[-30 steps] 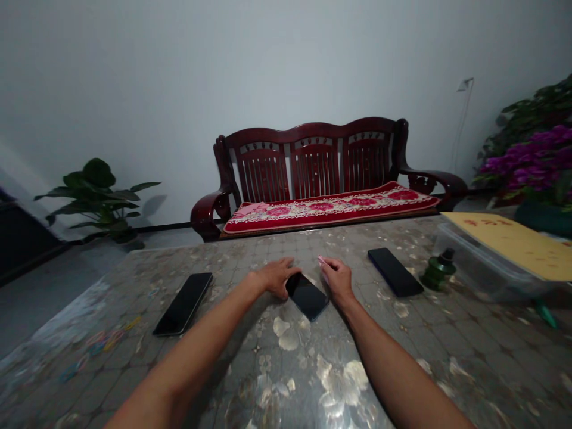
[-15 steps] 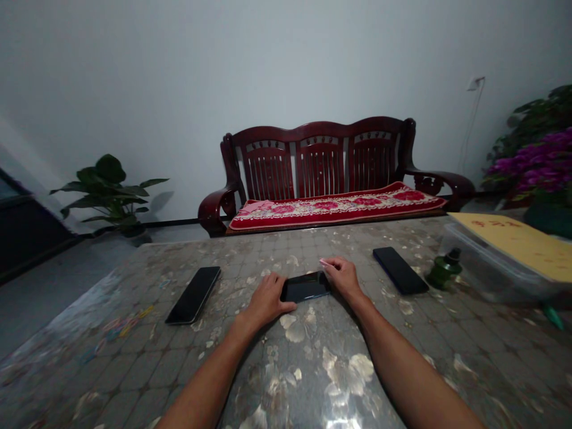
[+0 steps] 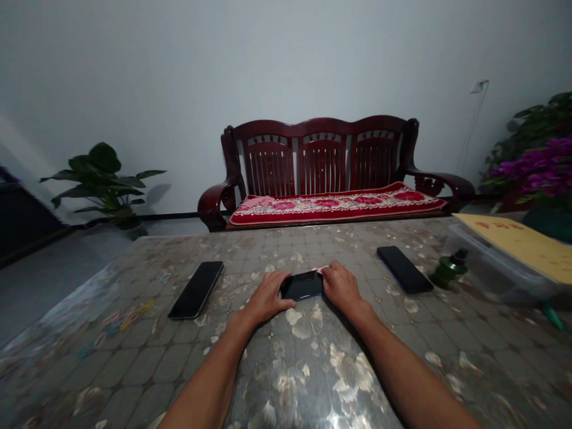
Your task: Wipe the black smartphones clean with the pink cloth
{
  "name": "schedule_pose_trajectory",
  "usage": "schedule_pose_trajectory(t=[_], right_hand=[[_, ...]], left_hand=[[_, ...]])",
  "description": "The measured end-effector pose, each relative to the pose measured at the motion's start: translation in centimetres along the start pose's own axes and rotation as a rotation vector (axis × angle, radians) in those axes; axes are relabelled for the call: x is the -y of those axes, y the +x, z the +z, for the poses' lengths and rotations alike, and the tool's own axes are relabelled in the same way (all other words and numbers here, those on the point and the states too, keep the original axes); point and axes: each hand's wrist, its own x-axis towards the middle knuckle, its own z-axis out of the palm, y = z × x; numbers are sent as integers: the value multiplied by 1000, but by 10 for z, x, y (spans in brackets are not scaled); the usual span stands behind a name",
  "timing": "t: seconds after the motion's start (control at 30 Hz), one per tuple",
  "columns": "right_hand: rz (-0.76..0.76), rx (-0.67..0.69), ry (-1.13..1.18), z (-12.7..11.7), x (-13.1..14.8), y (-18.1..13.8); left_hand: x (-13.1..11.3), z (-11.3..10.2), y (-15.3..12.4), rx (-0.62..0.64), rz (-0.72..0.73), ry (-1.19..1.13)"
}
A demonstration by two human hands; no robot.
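Observation:
A black smartphone (image 3: 302, 286) lies crosswise on the table between my hands. My left hand (image 3: 269, 295) grips its left end, with the thumb along the near edge and the fingers at the far side. At the right end, my right hand (image 3: 340, 285) is closed in a pinch on a small pink thing (image 3: 322, 270), pressed against the phone's far right corner. The fingers mostly hide that pink thing, so its kind is unclear. Another dark phone (image 3: 196, 290) rests on the left, and a third phone (image 3: 404, 269) on the right.
Several coloured rubber bands (image 3: 127, 317) lie at the left on the patterned tabletop (image 3: 286, 369). To the right stand a green bottle (image 3: 448, 269) and a clear plastic box (image 3: 489, 274) topped by yellow paper (image 3: 518, 241). Behind the table is a wooden bench (image 3: 322, 155).
My right hand has moved slightly down and left, bringing the pink thing from above the phone's right end onto its corner. My left hand keeps its hold. The view has shifted a little.

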Motion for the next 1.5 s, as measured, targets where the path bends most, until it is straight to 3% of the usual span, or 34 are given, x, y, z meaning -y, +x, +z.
schedule_pose_trajectory(t=[0.23,0.5,0.77,1.03,1.13,1.33,1.5], right_hand=[[-202,49,41,3,19,-4],[-10,7,-60,0,0,6],[-238,67,32,4,30,1],[-15,10,-61,0,2,7],[-38,8,-35,1,6,4],[-229,73,68,4,28,-10],[-59,28,-2,-1,5,-2]], left_hand=[[1,0,2,-11,-12,2],[-1,0,2,-3,-25,4],[0,1,1,-5,-31,-23],[-7,-4,0,1,-60,13],[-9,-5,0,19,-60,32],[-6,-2,-1,10,-29,50],[-9,-5,-2,38,3,91]])
